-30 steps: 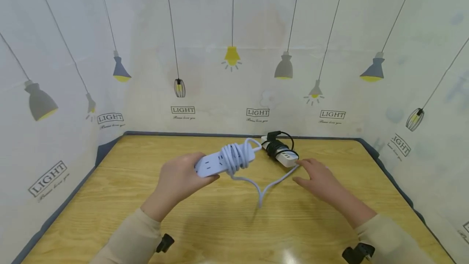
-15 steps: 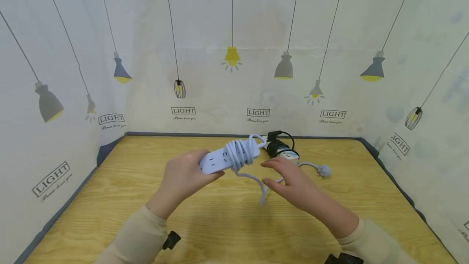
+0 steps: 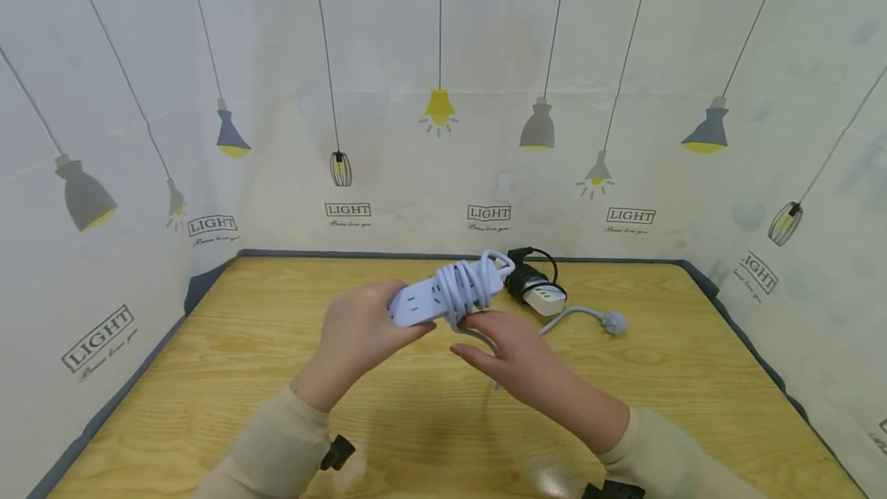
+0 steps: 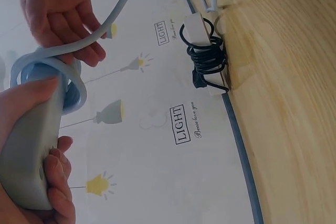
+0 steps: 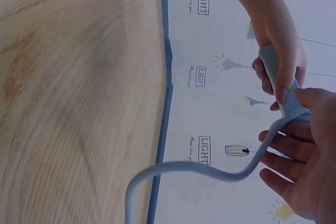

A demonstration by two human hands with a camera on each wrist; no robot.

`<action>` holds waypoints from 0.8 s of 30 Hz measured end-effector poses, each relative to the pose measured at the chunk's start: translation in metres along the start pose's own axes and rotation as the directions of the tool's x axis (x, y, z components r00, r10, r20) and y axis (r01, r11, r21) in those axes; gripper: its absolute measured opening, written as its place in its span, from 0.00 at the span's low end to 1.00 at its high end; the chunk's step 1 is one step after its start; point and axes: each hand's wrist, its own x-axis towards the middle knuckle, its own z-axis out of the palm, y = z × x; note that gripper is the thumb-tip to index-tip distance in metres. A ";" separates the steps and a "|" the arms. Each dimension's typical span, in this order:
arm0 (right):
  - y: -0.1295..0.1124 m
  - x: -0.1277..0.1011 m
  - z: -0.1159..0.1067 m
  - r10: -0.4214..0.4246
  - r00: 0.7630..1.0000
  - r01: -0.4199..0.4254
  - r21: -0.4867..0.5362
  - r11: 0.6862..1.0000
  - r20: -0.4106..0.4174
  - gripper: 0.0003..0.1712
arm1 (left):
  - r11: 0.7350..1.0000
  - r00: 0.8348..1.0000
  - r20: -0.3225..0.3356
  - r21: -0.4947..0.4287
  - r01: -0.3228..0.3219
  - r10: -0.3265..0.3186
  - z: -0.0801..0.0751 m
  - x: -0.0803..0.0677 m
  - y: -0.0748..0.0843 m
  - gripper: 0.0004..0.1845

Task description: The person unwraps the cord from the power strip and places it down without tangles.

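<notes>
While we scan the head view, our left hand (image 3: 360, 329) wraps one end of the pale blue power strip (image 3: 443, 295) and holds it off the wooden surface (image 3: 229, 345), so its wound cable (image 3: 466, 293) sits clear for the other hand. Right hand (image 3: 516, 356) sits under the coil, fingers fairly straight, loose cable run across them; tail trails to the plug (image 3: 611, 322) lying on the surface. Second strip (image 3: 533, 291), white with black cord, lies behind, near the back edge.

Left wrist view: left hand (image 4: 31, 150) grip closed round the strip body (image 4: 23, 156), thumb on the coil. Right hand's fingers (image 4: 63, 14) curl over the cable (image 4: 113, 19), guiding it.

Right wrist view: cable (image 5: 210, 170) drapes over near-flat fingers (image 5: 296, 161), more cradled than clamped; left hand (image 5: 278, 51) holds the strip beyond.
</notes>
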 end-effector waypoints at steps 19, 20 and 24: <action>-0.002 0.003 0.008 -0.007 0.994 -0.005 -0.113 0.994 -0.108 0.06 | 0.997 0.997 0.042 0.026 0.069 -0.071 0.011 -0.005 -0.009 0.25; -0.002 0.003 0.008 -0.006 0.995 -0.007 -0.124 0.992 -0.104 0.06 | 0.997 0.996 0.044 0.029 0.074 -0.076 0.011 -0.006 -0.010 0.26; -0.005 0.002 0.007 0.016 0.995 -0.030 -0.140 0.990 -0.098 0.06 | 0.996 0.995 0.052 0.033 0.087 -0.088 0.012 -0.007 -0.013 0.27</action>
